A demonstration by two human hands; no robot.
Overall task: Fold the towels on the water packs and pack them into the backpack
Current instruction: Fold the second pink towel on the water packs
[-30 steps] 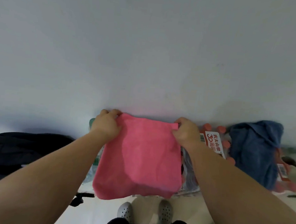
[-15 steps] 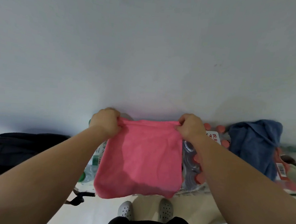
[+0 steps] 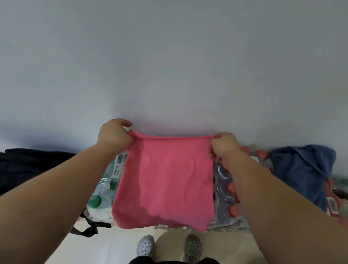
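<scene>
Pink cloth is drawn tight now: the pink towel (image 3: pixel 165 182) has a straight, taut top edge, where a second ago that edge sagged and bunched between my hands. Since then my hands have moved apart, pulling the slack out. My right arm now covers the red-and-white label that showed beside it earlier. A white barcode label on the green-cap pack (image 3: pixel 103 188) has come into sight by my left wrist.

My left hand (image 3: pixel 113 135) pinches the towel's top left corner, fingers curled round the cloth. My right hand (image 3: pixel 224 147) grips the top right corner the same way, knuckles towards me and fingers closed on the hem. The two hands are well apart, one at each corner, with the whole width of the towel stretched between them.

The towel hangs from that edge in front of the wall (image 3: pixel 174 59). Its lower edge reaches the near side of the water packs, and my shoes (image 3: pixel 145 246) show on the floor below it. Behind it the green-cap pack lies to the left and the red-cap pack (image 3: pixel 226 193) to the right; the towel hides where they meet. The blue towel (image 3: pixel 302 167) lies crumpled on the packs further right, apart from my right hand. The dark backpack (image 3: pixel 28 167) sits at the far left beside the green-cap pack, with a strap trailing onto the floor.
</scene>
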